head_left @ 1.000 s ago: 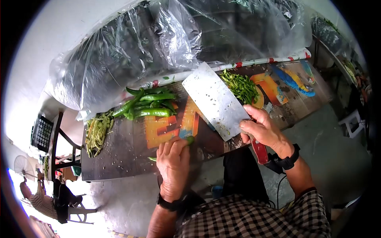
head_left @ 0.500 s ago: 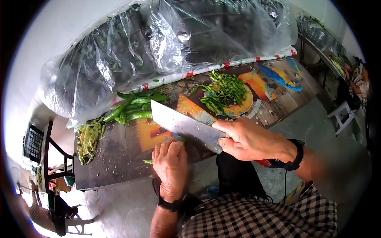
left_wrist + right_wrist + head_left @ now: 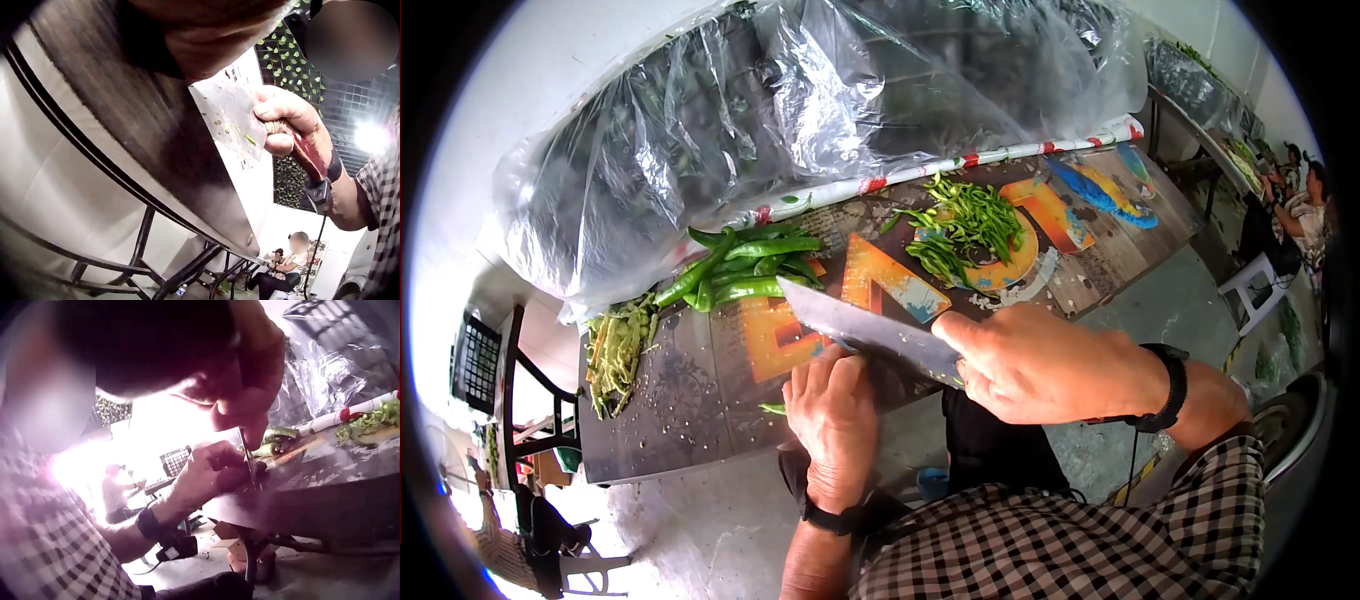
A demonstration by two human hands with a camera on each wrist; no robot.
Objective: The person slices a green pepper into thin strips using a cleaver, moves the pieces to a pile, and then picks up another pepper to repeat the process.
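In the head view my right hand (image 3: 1050, 365) grips a cleaver (image 3: 870, 325) by its handle, its blade tilted close beside the left hand. The left wrist view shows green bits stuck to the blade (image 3: 228, 122) and a red-brown handle (image 3: 309, 156). My left hand (image 3: 832, 415) holds a green pepper down near the table's front edge, fingers curled over it. Only the pepper's tip (image 3: 772, 408) shows; the hand hides the rest. Several whole green peppers (image 3: 760, 247) lie behind. A pile of green pepper strips (image 3: 980, 220) lies further right.
Pale green scraps (image 3: 615, 355) are heaped at the table's left end. Clear plastic sheeting (image 3: 830, 100) runs along the back of the printed table (image 3: 680, 420). A white stool (image 3: 1255, 290) stands at the right, with seated people beyond.
The right hand has brought the cleaver left and down, from in front of the strips to beside the left hand, and turned its blade. The left hand stays on the pepper.
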